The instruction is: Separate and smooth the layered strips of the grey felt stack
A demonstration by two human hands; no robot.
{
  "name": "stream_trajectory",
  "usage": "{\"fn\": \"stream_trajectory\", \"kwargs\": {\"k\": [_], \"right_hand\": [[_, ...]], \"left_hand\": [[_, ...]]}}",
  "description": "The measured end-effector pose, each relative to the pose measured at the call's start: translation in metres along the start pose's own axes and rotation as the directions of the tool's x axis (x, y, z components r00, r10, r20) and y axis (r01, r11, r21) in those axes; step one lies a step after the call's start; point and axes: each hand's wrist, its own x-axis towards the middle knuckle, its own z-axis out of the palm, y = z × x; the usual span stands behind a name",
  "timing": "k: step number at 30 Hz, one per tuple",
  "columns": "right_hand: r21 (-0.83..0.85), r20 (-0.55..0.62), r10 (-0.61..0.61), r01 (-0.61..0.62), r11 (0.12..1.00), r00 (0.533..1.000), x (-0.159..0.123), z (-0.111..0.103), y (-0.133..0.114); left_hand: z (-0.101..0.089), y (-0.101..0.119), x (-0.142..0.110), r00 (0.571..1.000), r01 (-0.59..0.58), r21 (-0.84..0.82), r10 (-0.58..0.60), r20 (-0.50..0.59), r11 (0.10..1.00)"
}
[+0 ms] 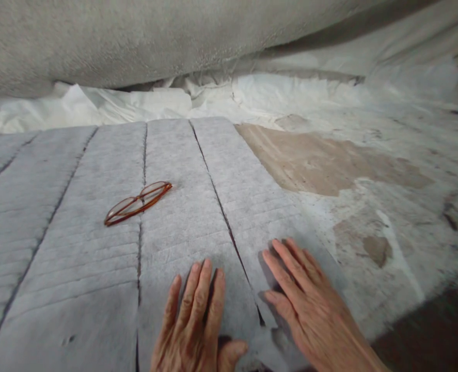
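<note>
Strips of grey felt-like padding [178, 206] lie side by side, with dark narrow seams between them. My left hand [195, 320] rests flat on one strip near the bottom centre, fingers stretched and slightly apart. On the rightmost strip [248, 191] lies my right hand [302, 294], fingers extended and angled up to the left. A dark gap [229, 227] between these two strips runs between my hands and widens toward the near end. Neither hand grips anything. Folded eyeglasses [138, 201] with an orange-brown frame lie across a seam, ahead of my left hand.
Right of the padding is a worn, stained whitish surface [368, 248] with a tan patch [310, 155]. Crumpled white sheeting [136, 103] runs along the back. Above it hangs a bulging, rough grey covering [136, 41]. A dark area [438, 330] shows at the lower right.
</note>
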Motion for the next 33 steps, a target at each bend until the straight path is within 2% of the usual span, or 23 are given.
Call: {"fn": "stream_trajectory", "kwargs": {"k": [5,15,22,33], "right_hand": [[-0.010,0.018,-0.010,0.011,1.000,1.000,-0.004,0.011,0.001],[-0.035,0.021,-0.065,0.066,0.997,0.998,-0.005,0.004,0.004],[-0.069,0.014,-0.062,0.063,0.996,0.998,-0.003,0.006,0.001],[-0.038,-0.008,-0.044,0.043,0.998,0.999,-0.003,0.010,0.003]], "left_hand": [[0.006,0.002,0.004,0.999,0.042,0.000,-0.042,-0.002,0.999],[0.012,-0.002,0.003,1.000,0.014,0.018,-0.014,-0.024,1.000],[0.009,-0.004,0.006,0.999,0.015,0.008,-0.015,-0.040,1.000],[-0.002,0.001,0.013,0.997,0.070,0.014,-0.070,0.020,0.997]]}}
